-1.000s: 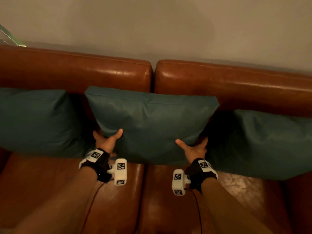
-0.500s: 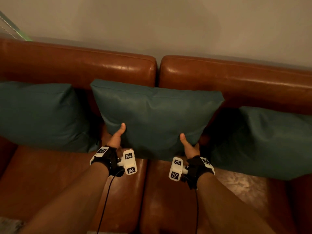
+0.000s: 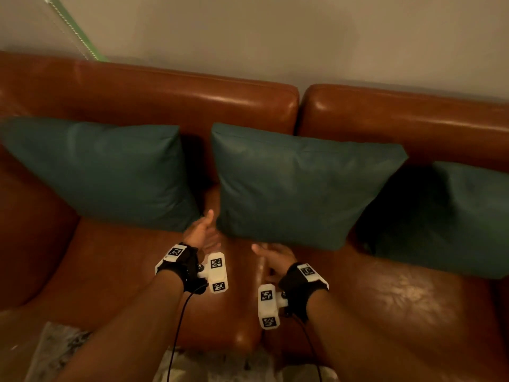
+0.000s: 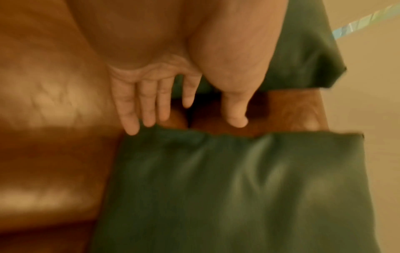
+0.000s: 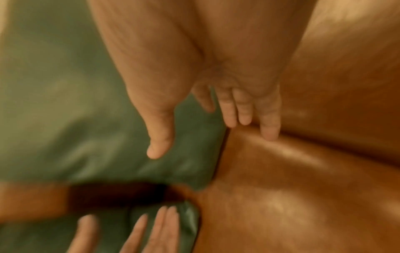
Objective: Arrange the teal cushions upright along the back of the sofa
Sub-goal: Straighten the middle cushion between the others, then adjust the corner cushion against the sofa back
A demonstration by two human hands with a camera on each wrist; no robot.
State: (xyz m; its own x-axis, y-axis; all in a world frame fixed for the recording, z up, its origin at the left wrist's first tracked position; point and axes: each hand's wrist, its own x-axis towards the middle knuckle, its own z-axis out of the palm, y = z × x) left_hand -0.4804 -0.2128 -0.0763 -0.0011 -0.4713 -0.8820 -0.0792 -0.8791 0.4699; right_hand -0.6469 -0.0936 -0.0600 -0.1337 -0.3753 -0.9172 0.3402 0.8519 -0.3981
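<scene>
I am looking down at a brown leather sofa [image 3: 132, 271] with three teal cushions leaning upright against its back. The middle cushion [image 3: 297, 188] is sitting across the gap between the two back sections, the left cushion [image 3: 110, 175] is standing just beside it with a narrow dark gap between them, and the right cushion [image 3: 454, 216] is leaning near the other side, partly cut off by the frame edge.

My left hand [image 3: 201, 232] is hovering by the lower left corner of the middle cushion, fingers straight and spread, thumb up, gripping nothing. In the blurred left wrist view the fingertips [image 4: 132, 126] are lying right at the cushion's edge; I cannot tell whether they are touching it.

My right hand [image 3: 272, 257] is hanging in front of the bottom edge of the middle cushion, over the seat, fingers relaxed and loosely extended, holding nothing.
</scene>
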